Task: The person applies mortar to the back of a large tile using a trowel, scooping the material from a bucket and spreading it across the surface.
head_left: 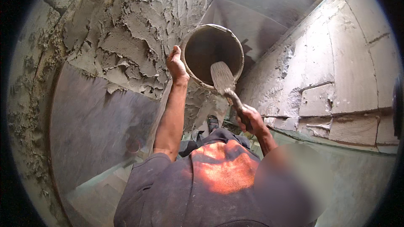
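Note:
Tilted with its mouth toward me, a round bucket [241, 59] is held up in front of me. Its rim is crusted with grey mortar and its inside is dark. My left hand [177, 64] grips the bucket's left side, thumb up at the rim. The handle of a trowel [222, 77] is wrapped in my right hand [251, 120]. Grey mortar coats the trowel's blade, which reaches over the near right part of the rim into the bucket's mouth. How much mortar lies inside the bucket is too dark to tell.
Rough, ridged wet mortar covers the wall [126, 42] on the left, above a smooth dark panel [97, 122]. A wall of pale blocks [349, 71] with open joints rises on the right. My sandalled foot [213, 122] shows below the bucket. A bright lamp glows at the top.

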The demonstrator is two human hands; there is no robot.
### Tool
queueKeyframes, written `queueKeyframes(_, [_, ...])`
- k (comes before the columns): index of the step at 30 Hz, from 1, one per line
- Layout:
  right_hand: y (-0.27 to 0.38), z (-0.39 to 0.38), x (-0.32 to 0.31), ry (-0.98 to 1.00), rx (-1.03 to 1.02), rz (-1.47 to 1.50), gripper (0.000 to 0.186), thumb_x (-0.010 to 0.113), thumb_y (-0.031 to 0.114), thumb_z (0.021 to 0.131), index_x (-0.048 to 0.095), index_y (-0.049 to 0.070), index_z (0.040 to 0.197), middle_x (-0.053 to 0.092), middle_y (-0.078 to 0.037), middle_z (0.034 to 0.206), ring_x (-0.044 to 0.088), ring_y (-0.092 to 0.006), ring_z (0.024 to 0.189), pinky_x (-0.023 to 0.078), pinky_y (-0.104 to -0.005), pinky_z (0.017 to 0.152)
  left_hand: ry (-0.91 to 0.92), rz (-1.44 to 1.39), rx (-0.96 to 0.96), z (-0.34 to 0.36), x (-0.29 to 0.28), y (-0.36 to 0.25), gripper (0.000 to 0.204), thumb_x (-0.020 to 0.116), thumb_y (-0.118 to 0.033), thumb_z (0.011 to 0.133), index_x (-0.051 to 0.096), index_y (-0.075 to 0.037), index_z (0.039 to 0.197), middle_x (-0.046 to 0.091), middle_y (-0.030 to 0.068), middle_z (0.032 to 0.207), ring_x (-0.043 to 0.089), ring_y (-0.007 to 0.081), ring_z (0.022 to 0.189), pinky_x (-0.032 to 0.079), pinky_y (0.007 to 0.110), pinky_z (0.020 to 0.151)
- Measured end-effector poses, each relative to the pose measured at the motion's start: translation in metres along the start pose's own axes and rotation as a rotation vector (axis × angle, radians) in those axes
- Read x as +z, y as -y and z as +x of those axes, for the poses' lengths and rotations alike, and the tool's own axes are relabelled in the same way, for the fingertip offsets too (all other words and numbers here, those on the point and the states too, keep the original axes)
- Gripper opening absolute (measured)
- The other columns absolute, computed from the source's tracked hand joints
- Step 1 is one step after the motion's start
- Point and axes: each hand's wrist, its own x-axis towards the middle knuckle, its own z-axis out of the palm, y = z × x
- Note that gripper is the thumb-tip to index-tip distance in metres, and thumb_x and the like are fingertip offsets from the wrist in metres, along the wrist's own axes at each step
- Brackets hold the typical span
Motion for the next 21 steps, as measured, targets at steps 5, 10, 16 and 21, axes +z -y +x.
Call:
queueKeyframes(5, [-0.024,-0.062,-0.052,-0.166,0.178,-0.224,0.036,0.054,0.035,0.089,0.051,0.006,0.111,0.053,-0.005,0.068,0.044,-0.0123,0.042,0.036,-0.0267,0.037,-0.051,0.049,0.030,0.000,-0.013,-0.010,0.021,0.058,-0.020,0.093,0.067,-0.002,0.086,0.064,0.0018,0.086,0.058,0.0124,0.078,0.048,0.027,0.073])
queueKeyframes(10, [-0.001,-0.079,-0.073,-0.408,-0.210,-0.996,0.035,0.057,0.025,0.086,0.050,0.001,0.111,0.059,-0.009,0.079,0.054,-0.0190,0.061,0.044,-0.0327,0.057,0.103,0.220,0.141,-0.001,-0.008,-0.032,0.028,0.056,-0.022,0.095,0.068,0.002,0.092,0.065,0.0020,0.085,0.056,0.0113,0.078,0.047,0.025,0.074])
queueKeyframes(16, [0.063,-0.026,-0.029,-0.474,-0.426,-1.514,0.046,0.066,0.014,0.079,0.048,0.006,0.121,0.062,-0.019,0.105,0.064,-0.0359,0.090,0.051,-0.0431,0.073,0.404,0.406,0.187,-0.024,0.013,-0.051,0.029,0.055,-0.022,0.096,0.067,0.003,0.102,0.066,-0.0002,0.087,0.055,0.0073,0.080,0.045,0.023,0.072])
queueKeyframes(21, [0.064,0.009,-0.037,-0.475,-0.430,-1.829,0.050,0.064,0.014,0.081,0.047,0.010,0.128,0.060,-0.016,0.112,0.062,-0.0370,0.091,0.052,-0.0452,0.073,0.580,0.465,0.112,-0.029,0.008,-0.056,0.029,0.053,-0.020,0.097,0.065,0.004,0.107,0.067,0.0061,0.096,0.060,0.0114,0.085,0.047,0.026,0.077])
